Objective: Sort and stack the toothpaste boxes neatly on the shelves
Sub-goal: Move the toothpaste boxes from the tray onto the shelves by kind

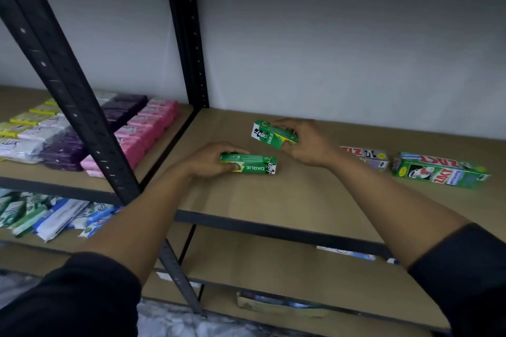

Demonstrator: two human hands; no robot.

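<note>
Early stage. Mid-frame, your left hand (210,161) grips one Darlie box (253,165) on the shelf (246,200); your right hand (309,142) holds another Darlie box (273,135) lifted. Zact boxes (438,171) at right lie unstacked.

Left sleeve (68,298) black, ending mid-forearm; right sleeve (465,268) same.
</note>
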